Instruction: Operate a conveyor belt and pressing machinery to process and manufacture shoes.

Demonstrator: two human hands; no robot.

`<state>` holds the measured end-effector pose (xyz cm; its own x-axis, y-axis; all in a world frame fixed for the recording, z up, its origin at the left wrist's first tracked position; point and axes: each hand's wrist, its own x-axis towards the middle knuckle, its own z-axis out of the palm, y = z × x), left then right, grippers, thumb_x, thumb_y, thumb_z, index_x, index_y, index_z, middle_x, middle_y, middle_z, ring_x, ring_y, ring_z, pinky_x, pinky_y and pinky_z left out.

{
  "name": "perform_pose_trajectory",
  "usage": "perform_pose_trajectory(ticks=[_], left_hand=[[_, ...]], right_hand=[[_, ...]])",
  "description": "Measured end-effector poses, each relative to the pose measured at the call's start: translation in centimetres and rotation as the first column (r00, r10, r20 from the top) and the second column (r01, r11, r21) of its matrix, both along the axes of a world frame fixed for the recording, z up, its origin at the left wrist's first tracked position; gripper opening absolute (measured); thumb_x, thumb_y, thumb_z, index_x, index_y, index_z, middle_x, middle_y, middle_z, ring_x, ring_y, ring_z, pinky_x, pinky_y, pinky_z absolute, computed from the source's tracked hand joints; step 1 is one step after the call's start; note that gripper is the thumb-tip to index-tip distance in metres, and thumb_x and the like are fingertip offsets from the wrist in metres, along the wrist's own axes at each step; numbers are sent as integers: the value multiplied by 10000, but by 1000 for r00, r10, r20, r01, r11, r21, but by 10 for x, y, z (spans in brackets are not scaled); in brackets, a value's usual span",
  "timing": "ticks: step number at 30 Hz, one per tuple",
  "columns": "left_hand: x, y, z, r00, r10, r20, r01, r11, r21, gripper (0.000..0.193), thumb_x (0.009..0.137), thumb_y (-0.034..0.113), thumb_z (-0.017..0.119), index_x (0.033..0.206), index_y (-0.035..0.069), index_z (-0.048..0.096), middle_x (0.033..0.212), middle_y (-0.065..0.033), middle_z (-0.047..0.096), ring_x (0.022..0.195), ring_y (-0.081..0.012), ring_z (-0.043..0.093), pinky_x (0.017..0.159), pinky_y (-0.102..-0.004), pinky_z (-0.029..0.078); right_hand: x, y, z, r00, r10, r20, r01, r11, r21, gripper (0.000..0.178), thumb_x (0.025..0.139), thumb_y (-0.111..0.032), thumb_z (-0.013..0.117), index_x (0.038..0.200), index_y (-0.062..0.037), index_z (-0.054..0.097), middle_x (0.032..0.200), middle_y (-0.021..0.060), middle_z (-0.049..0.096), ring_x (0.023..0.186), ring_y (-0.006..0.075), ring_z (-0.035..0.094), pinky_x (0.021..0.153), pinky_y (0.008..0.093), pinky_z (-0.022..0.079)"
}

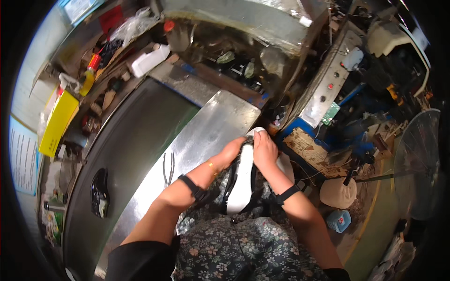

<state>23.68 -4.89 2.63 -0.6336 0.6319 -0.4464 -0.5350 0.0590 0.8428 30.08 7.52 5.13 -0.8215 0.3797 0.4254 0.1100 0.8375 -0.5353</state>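
Note:
A black shoe with a white inside (240,185) lies over my lap, its toe end pointing away from me. My left hand (233,150) is closed on the left side of that toe end, and my right hand (265,149) grips the right side. Something small and white, perhaps a cloth (255,130), shows at the right fingertips. The fingers partly hide the front of the shoe. To the left, another glossy black shoe (99,193) lies on a dark conveyor belt (126,140).
A bare metal ledge (201,129) runs between belt and lap, with two thin dark strips (168,169) on it. Left of the belt, a shelf holds a yellow box (58,124) and a white bottle (150,61). At right are a button panel (330,77), a beige container (338,193) and a fan (417,164).

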Motion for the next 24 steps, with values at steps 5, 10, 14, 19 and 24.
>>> perform_pose_trajectory(ticks=[5, 10, 14, 19, 24], left_hand=[[12, -65, 21, 889, 419, 187, -446, 884, 140, 362, 971, 323, 440, 1019, 41, 663, 880, -83, 688, 784, -211, 658, 759, -351, 543], [24, -110, 2, 562, 768, 308, -812, 583, 26, 327, 978, 322, 412, 958, 74, 624, 867, -98, 678, 772, -253, 659, 748, -407, 553], [50, -76, 53, 695, 699, 171, -716, 695, 66, 370, 979, 426, 532, 1114, 87, 593, 989, -41, 656, 934, -200, 610, 897, -364, 478], [89, -70, 14, 917, 180, -356, -192, 981, 1, 440, 957, 340, 615, 1263, 26, 589, 1275, -107, 613, 1205, -232, 544, 1031, -379, 408], [104, -65, 9, 228, -351, -908, -25, 930, -366, 276, 806, 148, 700, 1057, 32, 698, 1239, -170, 622, 1124, -377, 571, 972, -426, 464]], right_hand=[[55, -47, -15, 949, 313, -39, -261, 712, -652, 313, 969, -281, 612, 1128, -29, 517, 1014, 194, 616, 966, 346, 634, 803, 446, 500], [109, -68, 24, 695, 607, 386, -537, 795, -283, 964, 705, -405, 804, 1504, -128, 342, 1499, 296, 311, 1318, 491, 407, 1106, 492, 352], [113, -18, 36, 715, 696, 60, -145, 232, -962, 777, 779, -175, 749, 1483, -92, 430, 1345, 131, 576, 1169, 177, 579, 1008, 289, 428], [173, 72, 68, 932, 346, -106, -182, 196, -964, 693, 793, -86, 713, 1436, -1, 468, 1359, 109, 580, 1216, 171, 554, 1054, 297, 399], [228, 186, 143, 996, -84, -33, 29, 639, -769, 750, 660, -112, 820, 1358, -5, 566, 1467, 160, 483, 1372, 266, 438, 1132, 362, 319]])
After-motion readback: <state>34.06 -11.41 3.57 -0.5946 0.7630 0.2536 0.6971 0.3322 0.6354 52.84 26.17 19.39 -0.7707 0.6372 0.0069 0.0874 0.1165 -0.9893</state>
